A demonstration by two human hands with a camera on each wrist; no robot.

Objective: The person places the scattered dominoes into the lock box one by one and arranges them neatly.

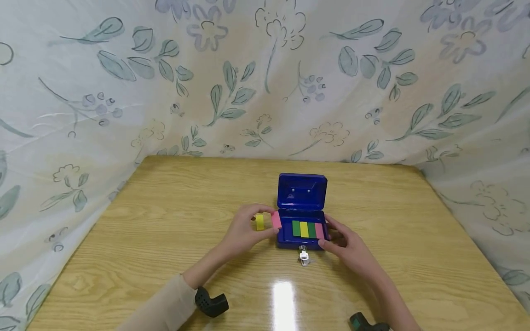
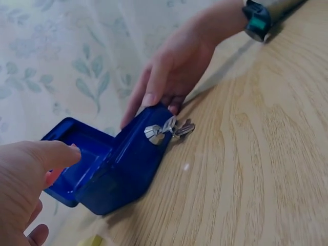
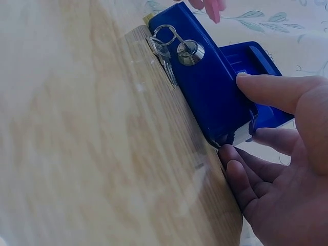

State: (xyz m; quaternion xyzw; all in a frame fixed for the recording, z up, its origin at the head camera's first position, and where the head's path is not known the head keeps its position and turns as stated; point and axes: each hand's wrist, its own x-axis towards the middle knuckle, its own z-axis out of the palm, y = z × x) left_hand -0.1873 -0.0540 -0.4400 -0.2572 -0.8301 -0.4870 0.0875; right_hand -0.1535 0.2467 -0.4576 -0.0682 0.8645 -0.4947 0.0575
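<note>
A blue metal cash box (image 1: 285, 244) stands on the table with its lid (image 1: 301, 192) raised. My left hand (image 1: 244, 228) pinches a pink block (image 1: 276, 219) between thumb and fingers at the box's left rim. In a row in the right part of the box lie a green block (image 1: 296, 228), a yellow one, another green and a pink one (image 1: 319, 231). Gripping the right wall is my right hand (image 1: 349, 246), thumb on the front rim in the right wrist view. A loose yellow block (image 1: 259, 222) is on the table beside my left fingers.
Keys on a ring (image 1: 304, 256) hang from the round lock (image 3: 190, 52) at the box's front. The wooden table (image 1: 174, 193) runs back to a flowered cloth (image 1: 232, 92), which also flanks both sides.
</note>
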